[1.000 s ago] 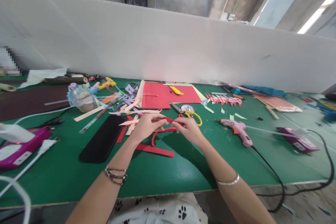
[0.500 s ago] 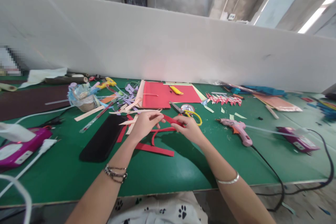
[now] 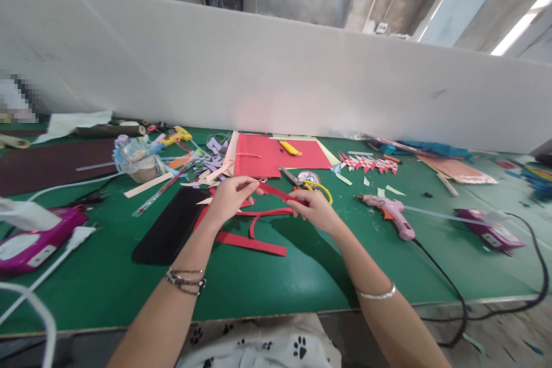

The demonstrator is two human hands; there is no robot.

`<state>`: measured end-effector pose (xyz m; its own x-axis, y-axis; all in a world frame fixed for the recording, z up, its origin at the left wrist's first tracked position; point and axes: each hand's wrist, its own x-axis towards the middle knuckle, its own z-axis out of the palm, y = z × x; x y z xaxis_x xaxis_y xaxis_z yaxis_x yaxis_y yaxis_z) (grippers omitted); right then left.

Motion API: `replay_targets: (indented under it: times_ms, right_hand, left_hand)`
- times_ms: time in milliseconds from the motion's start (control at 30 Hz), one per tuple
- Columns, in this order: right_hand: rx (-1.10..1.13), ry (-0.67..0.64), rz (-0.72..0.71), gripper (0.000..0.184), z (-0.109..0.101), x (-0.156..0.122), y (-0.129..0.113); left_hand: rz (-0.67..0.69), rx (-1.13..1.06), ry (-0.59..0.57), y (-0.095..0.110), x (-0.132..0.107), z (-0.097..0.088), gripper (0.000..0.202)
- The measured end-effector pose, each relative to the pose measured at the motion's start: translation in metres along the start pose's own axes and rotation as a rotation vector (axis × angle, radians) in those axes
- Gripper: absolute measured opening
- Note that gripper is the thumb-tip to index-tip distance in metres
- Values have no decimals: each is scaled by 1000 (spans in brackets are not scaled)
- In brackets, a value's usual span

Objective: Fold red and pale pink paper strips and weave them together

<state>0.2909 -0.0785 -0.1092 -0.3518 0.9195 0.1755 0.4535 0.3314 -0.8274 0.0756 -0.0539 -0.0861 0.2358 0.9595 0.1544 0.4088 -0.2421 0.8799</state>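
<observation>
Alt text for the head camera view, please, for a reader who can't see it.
The left hand and right hand pinch a red paper strip between them just above a green table strewn with paper scraps. Yellow-handled scissors and a red sheet lie just beyond the hands, a pink glue gun to their right, a black flat pad to their left.

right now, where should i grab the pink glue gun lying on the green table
Grip the pink glue gun by its handle, the near end where the black cord leaves, coming from above. It lies on its side, nozzle pointing left, handle clear of clutter.
</observation>
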Motion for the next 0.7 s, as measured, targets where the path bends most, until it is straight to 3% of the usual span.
replay_targets:
  times_ms: [200,467,700]
  right_hand:
    - [84,-6,41,22,-4,0,2]
    - [248,99,106,17,-14,3,10]
    - [466,207,159,21,-19,6,19]
  left_hand:
    - [-83,44,46,2,0,-5,30]
    - [-159,7,102,1,-1,-8,32]
    - [-114,-7,128,3,-1,-9,31]
